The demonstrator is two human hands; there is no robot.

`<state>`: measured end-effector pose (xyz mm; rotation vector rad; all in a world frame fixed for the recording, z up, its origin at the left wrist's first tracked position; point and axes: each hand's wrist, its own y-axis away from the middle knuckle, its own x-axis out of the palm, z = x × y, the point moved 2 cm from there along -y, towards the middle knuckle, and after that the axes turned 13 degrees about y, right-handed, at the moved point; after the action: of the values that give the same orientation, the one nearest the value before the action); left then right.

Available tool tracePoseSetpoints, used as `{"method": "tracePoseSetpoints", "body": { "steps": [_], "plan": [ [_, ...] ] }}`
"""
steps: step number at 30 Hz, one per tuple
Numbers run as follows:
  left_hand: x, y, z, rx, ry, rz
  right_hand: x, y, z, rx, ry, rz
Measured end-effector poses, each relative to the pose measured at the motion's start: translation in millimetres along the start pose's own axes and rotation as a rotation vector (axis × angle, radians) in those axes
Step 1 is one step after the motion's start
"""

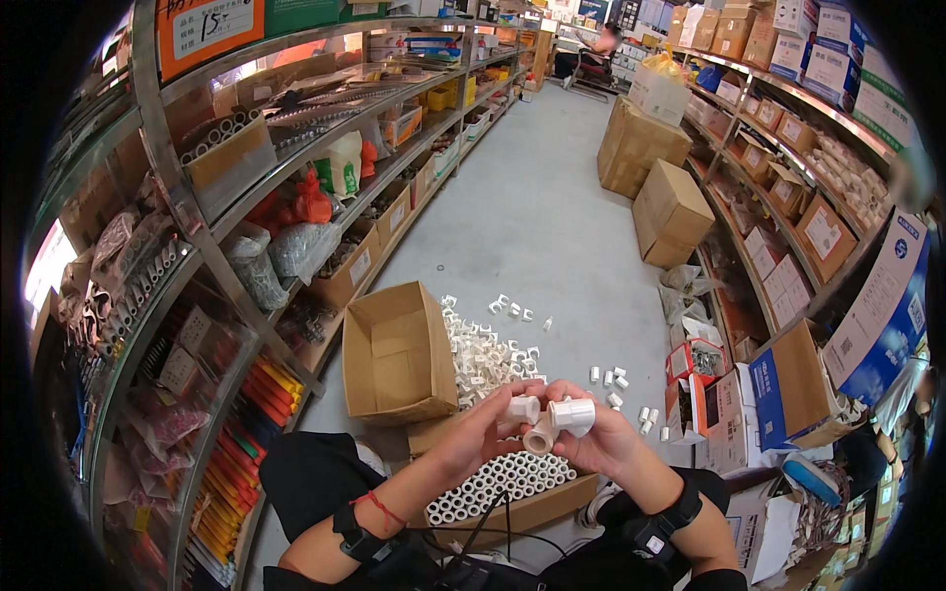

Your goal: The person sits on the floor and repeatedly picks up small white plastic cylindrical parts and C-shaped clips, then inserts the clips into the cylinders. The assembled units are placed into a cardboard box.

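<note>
Hands: we see both meeting at the lower middle, just above an open box of tubes.
Left hand (485,426): its fingers are pinched on a small white fitting (523,408).
Right hand (598,440): its fingers are wrapped round a white pipe fitting (574,415), whose open mouth faces us; the two pieces touch or nearly touch, we cannot tell which.
Wrists: we note a red string on the left one and a dark band with a small unit on each.
Box of tubes (532,512): brown carton below the hands, packed with white tube ends (493,485) standing in rows.
Tipped carton (399,355): open, brown, lying on its side just left of the hands, flaps spread.
Loose white fittings (488,355): they spill from that carton over the grey floor, with a few strays to the right.
Blue and white boxes (882,325): large, leaning at the right edge.
Red and white box (693,362): small, open, near the right shelf foot.
Brown cartons (670,212): stacked in the aisle further on.
Left shelves (212,246): metal, holding bagged goods, red items and labelled cartons.
Orange sign (207,30): rectangular, with a white panel, at the top left.
Right shelves (788,148): rows of brown cartons with white labels.
</note>
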<state>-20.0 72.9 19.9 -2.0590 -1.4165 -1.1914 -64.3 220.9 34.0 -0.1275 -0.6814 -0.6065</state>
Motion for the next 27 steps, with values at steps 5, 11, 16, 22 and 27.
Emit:
{"method": "tracePoseSetpoints", "body": {
  "steps": [5, 11, 16, 22, 27],
  "plan": [
    [1.0, -2.2, -2.1, -0.059, 0.064, -0.075, -5.8, -2.7, -2.2, 0.091, -0.095, -0.142],
    [-11.7, -7.7, 1.7, -0.078, 0.248, -0.191, -4.9, -10.9, 5.1, 0.083, -0.251, -0.141],
    [-10.5, -10.3, 4.9, -0.062, 0.244, -0.210, -2.2, -7.1, 10.3, 0.118, -0.136, -0.208],
    [-3.4, -4.6, 4.8, -0.111, 0.276, -0.294, 13.0, -5.4, 14.9, 0.112, -0.070, -0.141],
    [-19.9, -9.8, 16.9, -0.119, 0.324, -0.254, 5.7, -2.7, 7.2, 0.149, -0.094, -0.105]
  ]
}}
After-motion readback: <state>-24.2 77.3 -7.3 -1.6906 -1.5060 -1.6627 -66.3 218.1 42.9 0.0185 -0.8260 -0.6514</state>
